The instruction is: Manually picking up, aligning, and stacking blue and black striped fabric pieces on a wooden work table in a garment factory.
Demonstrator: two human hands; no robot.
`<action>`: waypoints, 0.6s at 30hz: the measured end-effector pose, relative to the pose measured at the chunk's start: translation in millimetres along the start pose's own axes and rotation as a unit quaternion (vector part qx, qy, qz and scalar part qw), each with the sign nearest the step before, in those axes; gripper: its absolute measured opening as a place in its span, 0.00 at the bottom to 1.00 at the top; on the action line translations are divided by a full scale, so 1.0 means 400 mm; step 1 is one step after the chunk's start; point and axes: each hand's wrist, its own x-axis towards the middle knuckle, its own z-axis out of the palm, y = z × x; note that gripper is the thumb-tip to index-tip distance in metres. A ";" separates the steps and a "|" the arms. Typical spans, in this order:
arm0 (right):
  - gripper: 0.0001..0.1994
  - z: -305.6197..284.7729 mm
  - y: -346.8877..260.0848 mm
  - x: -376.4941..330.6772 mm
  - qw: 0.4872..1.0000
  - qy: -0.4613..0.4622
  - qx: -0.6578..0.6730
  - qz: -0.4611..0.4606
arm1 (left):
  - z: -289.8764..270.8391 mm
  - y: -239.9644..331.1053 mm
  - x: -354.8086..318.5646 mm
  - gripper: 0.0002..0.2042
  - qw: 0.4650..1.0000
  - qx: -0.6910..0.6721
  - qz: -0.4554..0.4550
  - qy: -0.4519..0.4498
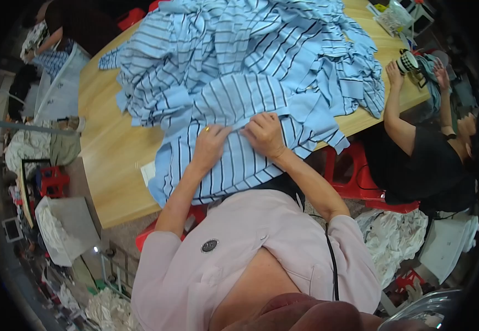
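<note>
A light blue knit garment piece with dark and white stripes lies at the table's near edge, part of it hanging toward my lap. My left hand, with a ring on one finger, is closed on a seam or folded edge of it. Close by on the right, my right hand pinches the same edge, its fingers bent. Just beyond both hands a striped panel of the fabric is spread out. Whatever small detail sits between the fingertips is hidden.
A big heap of similar striped garments covers the far part of the wooden table. At the right a co-worker in black sits, hands near a black-and-white round object. Red stools and white bins stand around.
</note>
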 end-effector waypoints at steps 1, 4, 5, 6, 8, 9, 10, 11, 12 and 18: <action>0.11 0.000 0.024 -0.014 0.999 -0.036 -0.005 -0.002 | 0.003 0.004 0.012 0.11 1.000 -0.008 -0.008 0.004; 0.10 -0.005 0.034 -0.014 0.999 -0.035 -0.002 -0.004 | 0.014 0.013 0.050 0.09 0.999 0.039 -0.007 0.021; 0.10 -0.002 0.032 -0.015 0.999 -0.040 0.004 -0.002 | 0.022 0.016 0.063 0.09 0.999 0.038 -0.014 0.018; 0.11 0.001 0.028 -0.015 0.999 -0.035 0.001 0.001 | 0.027 0.019 0.074 0.08 0.998 0.053 -0.041 0.004; 0.14 -0.001 0.026 -0.022 0.999 -0.038 -0.007 0.004 | 0.022 0.049 0.097 0.08 0.994 0.085 -0.066 0.005; 0.14 0.002 0.027 -0.024 0.999 -0.040 -0.007 0.004 | 0.030 0.053 0.100 0.08 0.994 0.083 -0.068 0.005; 0.13 0.009 0.023 -0.026 0.999 -0.034 -0.007 -0.007 | 0.037 0.053 0.099 0.08 0.995 0.080 -0.061 0.017; 0.13 0.013 0.020 -0.029 0.999 -0.028 -0.007 -0.019 | 0.044 0.054 0.099 0.09 0.995 0.077 -0.053 0.028; 0.13 0.013 0.017 -0.032 0.999 -0.029 -0.007 -0.019 | 0.055 0.059 0.097 0.09 0.995 0.077 -0.054 0.028; 0.14 0.016 0.001 -0.023 0.997 -0.020 -0.067 -0.018 | 0.116 0.057 0.094 0.05 0.992 0.034 -0.089 0.085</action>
